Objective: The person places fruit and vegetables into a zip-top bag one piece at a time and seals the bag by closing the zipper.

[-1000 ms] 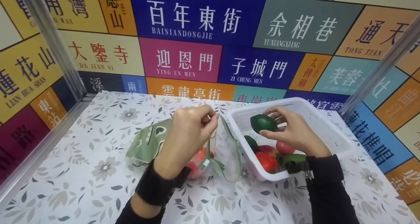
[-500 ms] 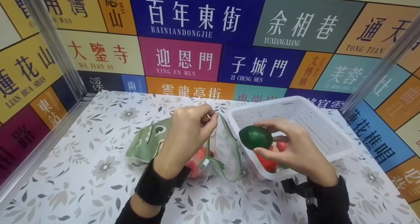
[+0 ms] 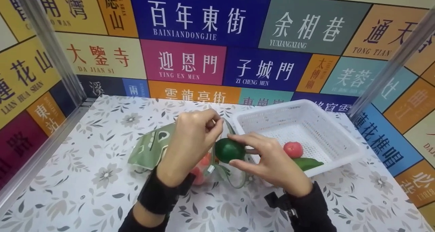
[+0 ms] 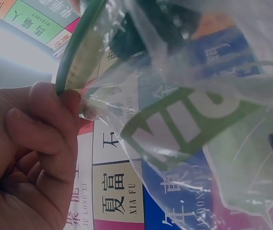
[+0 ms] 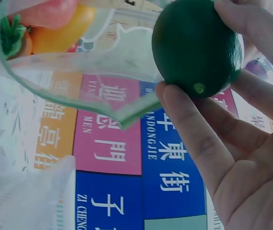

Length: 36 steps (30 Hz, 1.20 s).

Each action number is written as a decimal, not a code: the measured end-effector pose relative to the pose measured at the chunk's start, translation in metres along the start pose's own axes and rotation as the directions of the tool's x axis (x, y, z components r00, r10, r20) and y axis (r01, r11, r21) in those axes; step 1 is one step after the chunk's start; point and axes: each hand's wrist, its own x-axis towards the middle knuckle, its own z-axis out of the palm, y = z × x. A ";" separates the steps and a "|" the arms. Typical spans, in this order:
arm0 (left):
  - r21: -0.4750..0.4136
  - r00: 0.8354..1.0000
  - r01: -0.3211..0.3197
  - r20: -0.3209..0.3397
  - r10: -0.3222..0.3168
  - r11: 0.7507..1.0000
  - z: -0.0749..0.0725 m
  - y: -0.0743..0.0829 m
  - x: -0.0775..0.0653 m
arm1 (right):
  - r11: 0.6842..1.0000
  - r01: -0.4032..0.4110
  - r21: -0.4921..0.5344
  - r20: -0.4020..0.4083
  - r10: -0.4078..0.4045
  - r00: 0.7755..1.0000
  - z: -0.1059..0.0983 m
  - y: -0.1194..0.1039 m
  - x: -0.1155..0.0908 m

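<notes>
My left hand (image 3: 192,142) pinches the green rim of a clear plastic bag (image 3: 148,147) with green print. In the left wrist view, thumb and fingers meet on the bag's rim (image 4: 76,52). A smooth, dark green lime-shaped fruit (image 3: 230,151) is held between the thumb and fingers of my right hand (image 3: 273,160). It is at the bag's mouth, close to my left hand. The right wrist view shows the pale spot on the fruit's end, and the mouth gaping beside it. Red and orange pieces of produce (image 5: 64,31) lie inside the bag.
To the right stands a white perforated plastic basket (image 3: 329,121). It holds a round red fruit (image 3: 293,149) and a long green vegetable (image 3: 307,163); my right hand hides its near left part. A floral cloth (image 3: 102,191) covers the table, with a colourful sign-printed wall (image 3: 204,17) behind.
My right hand has carried the dark green fruit leftward out of the basket to the bag's mouth. My left hand stays almost still on the rim.
</notes>
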 end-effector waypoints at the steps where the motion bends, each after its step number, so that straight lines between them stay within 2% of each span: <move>1: 0.001 1.000 -0.004 0.000 0.004 1.000 0.000 0.000 0.000 | 1.000 -0.005 -0.005 -0.004 0.005 1.000 0.004 0.001 0.001; 3: -0.001 1.000 -0.009 0.004 0.009 1.000 0.000 0.000 0.000 | 1.000 -0.022 -0.019 -0.015 0.021 1.000 0.010 0.003 0.003; 7: -0.002 1.000 -0.011 0.009 0.011 1.000 0.000 0.000 -0.001 | 0.991 -0.041 -0.126 -0.067 0.033 0.997 0.024 0.005 0.007; 12: 0.013 1.000 -0.014 0.000 0.014 1.000 0.000 0.000 -0.001 | 0.975 -0.007 -0.223 -0.112 -0.019 0.994 0.041 0.001 0.011; 19: 0.020 1.000 -0.009 -0.008 0.010 1.000 0.001 0.000 0.000 | 0.972 0.024 -0.234 -0.098 -0.048 0.994 0.055 -0.005 0.012; 26: 0.019 1.000 -0.020 -0.024 0.021 1.000 0.001 0.001 0.000 | 0.949 0.068 -0.307 -0.044 -0.086 0.995 0.066 -0.003 0.013; 30: 0.020 0.999 -0.035 -0.028 0.036 0.999 0.002 0.002 -0.001 | 0.939 0.043 -0.342 -0.038 -0.059 0.998 0.073 -0.002 0.015; 36: 0.031 0.998 -0.050 -0.027 0.051 0.998 0.003 0.002 -0.001 | 0.922 -0.020 -0.386 -0.137 -0.036 0.990 0.086 0.001 0.018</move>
